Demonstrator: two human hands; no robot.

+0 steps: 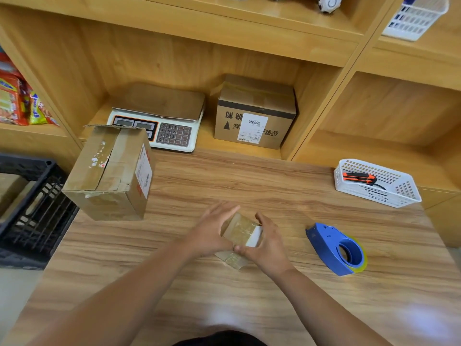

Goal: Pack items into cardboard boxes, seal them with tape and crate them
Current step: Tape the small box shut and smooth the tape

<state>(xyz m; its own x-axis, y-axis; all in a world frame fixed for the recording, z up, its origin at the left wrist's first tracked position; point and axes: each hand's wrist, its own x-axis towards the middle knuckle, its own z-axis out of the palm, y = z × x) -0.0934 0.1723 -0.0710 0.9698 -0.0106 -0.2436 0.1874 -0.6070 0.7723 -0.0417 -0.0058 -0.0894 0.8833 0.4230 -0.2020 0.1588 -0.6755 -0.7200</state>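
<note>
A small cardboard box (240, 229), wrapped in clear tape with a white label on its right end, sits on the wooden table (224, 295) between my hands. My left hand (212, 233) lies flat against its left side with straight fingers. My right hand (268, 242) curls round its right end, thumb at the near edge. A loose strip of tape sticks out from under the box at the front. A blue tape dispenser (336, 248) lies to the right. A larger cardboard box (109, 171) stands at the table's left, top flaps partly shut.
A black plastic crate (32, 208) stands left of the table. On the shelf behind sit a weighing scale (159, 121) and a sealed labelled box (254, 113). A white basket (376, 183) with an orange cutter stands at the right. Snack packets (20, 101) fill the far-left shelf.
</note>
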